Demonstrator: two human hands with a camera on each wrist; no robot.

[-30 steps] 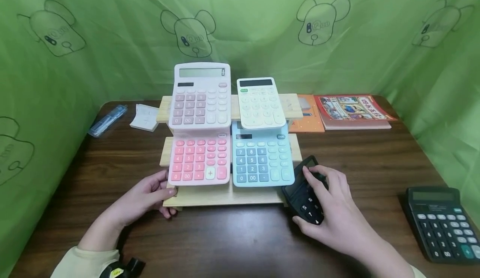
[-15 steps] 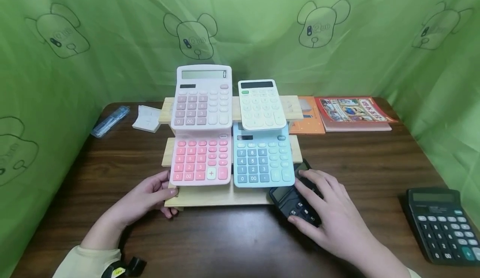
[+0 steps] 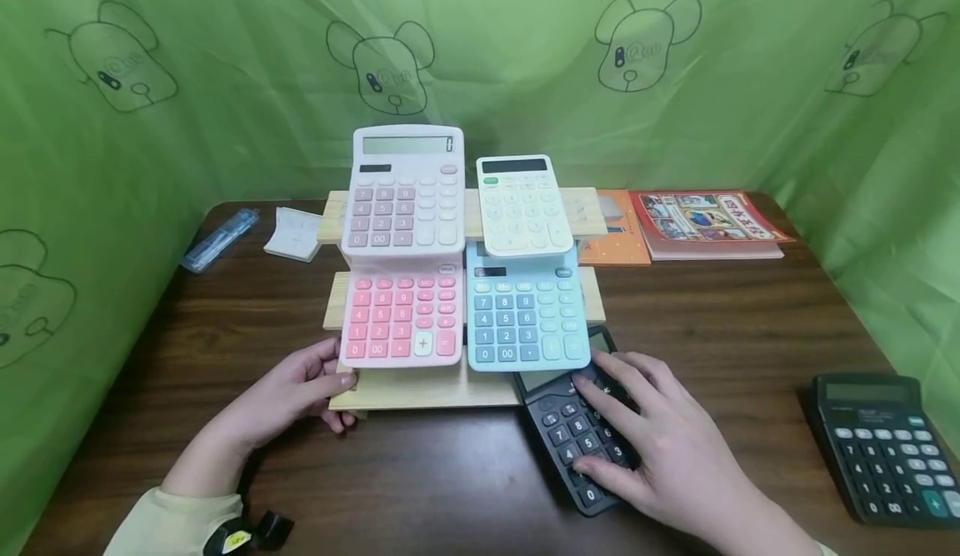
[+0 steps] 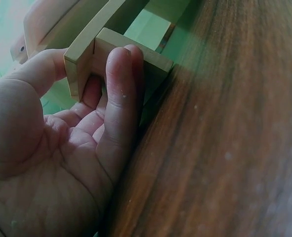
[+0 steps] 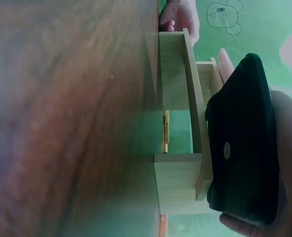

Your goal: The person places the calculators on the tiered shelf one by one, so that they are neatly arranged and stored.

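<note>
A green curtain (image 3: 517, 47) printed with cartoon animal heads surrounds a dark wood-grain table (image 3: 457, 481). On the table stands a pale wooden tiered rack (image 3: 450, 389), three boards stepping up toward the back. Behind its right end lie a red-covered book (image 3: 705, 221) and, partly hidden by the rack, an orange booklet (image 3: 618, 235).

The right hand (image 3: 663, 435) holds a black calculator (image 3: 558, 431) at the right end of the lowest board. Its index and middle fingers and thumb spread over the calculator's face, and in the right wrist view a fingertip curls at its edge. That view shows the calculator raised off the tabletop, its back just beside the lowest board; whether it rests on that board I cannot tell. Its display end slips behind the light blue calculator (image 3: 528, 318). The left hand (image 3: 300, 389) pinches the left end of the lowest board, thumb in front and fingers curled behind.

A lavender calculator (image 3: 403, 193) showing 0 leans on the top tier beside a smaller white calculator (image 3: 522, 206); a pink calculator (image 3: 401, 323) stands below the lavender one, beside the light blue one. A second black calculator (image 3: 885, 448) lies at the table's right, well apart from the rack. Left of the rack are a clear blue packet (image 3: 220, 241) and a small stack of white paper (image 3: 294, 235).
</note>
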